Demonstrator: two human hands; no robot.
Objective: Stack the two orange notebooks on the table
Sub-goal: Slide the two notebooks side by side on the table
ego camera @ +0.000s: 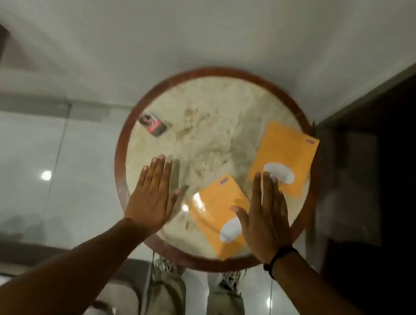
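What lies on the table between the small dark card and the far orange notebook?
Nothing: in the head view, the stretch from the dark card to the far orange notebook is bare stone tabletop, showing only brownish stains.

Two notebooks (284,156) (216,212) apart on the table's (127,129) right half.

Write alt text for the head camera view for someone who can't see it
Two open hands, the left hand and right hand, spread flat over a round table where two orange notebooks lie apart: the near notebook and the far notebook. A small dark card lies at the table's left.
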